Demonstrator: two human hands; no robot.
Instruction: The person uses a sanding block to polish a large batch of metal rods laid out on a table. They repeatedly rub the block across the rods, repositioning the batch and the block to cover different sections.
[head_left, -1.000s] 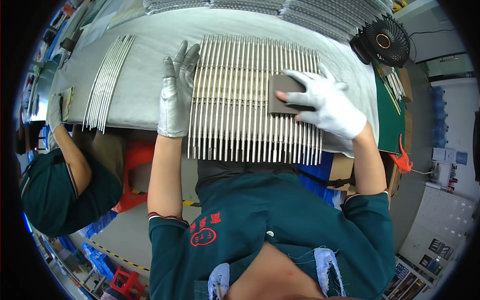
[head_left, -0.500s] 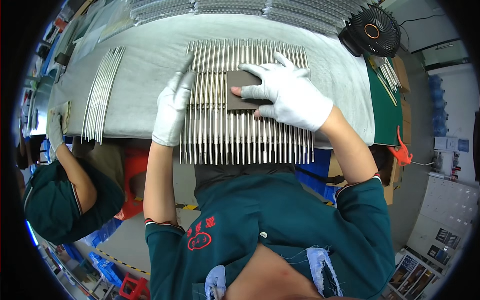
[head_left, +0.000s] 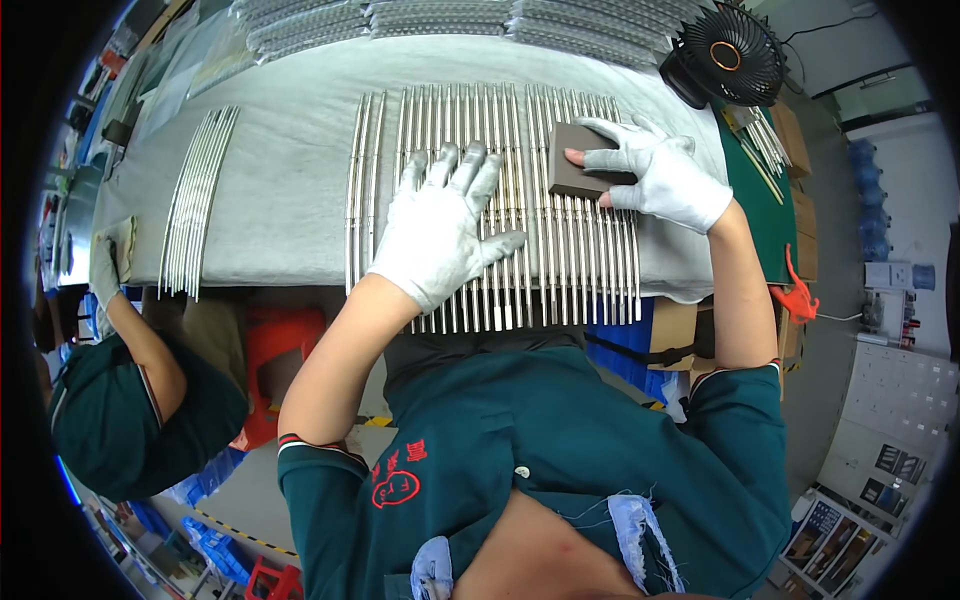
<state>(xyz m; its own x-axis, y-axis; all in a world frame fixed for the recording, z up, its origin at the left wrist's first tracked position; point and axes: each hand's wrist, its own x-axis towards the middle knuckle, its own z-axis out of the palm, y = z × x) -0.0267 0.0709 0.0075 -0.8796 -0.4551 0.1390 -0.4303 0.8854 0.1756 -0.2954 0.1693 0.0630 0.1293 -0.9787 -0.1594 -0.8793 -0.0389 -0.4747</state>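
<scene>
A row of shiny, stepped metal rods (head_left: 590,250) lies side by side on the cloth-covered table, their near ends jutting past its front edge. My left hand (head_left: 437,228), in a white glove with grey fingertips, rests palm down across the middle rods, fingers spread. A few rods (head_left: 362,190) lie a little apart to its left, and a narrow gap splits the row on its right. My gloved right hand (head_left: 668,178) grips a grey-brown rectangular block (head_left: 577,178), which looks like a sanding sponge, tilted over the right-hand rods. Bare thumb and finger tips show through this glove.
A smaller batch of thin rods (head_left: 198,205) lies at the left. Stacked ribbed trays (head_left: 440,18) line the back. A black fan (head_left: 725,55) stands back right, near more rods (head_left: 765,140). A co-worker's gloved hand (head_left: 105,270) is at the far left.
My left hand has moved from the row's left edge onto the middle rods and flattened. My right hand has carried the block rightward. Gaps have opened in the row, with a few rods separated left.
</scene>
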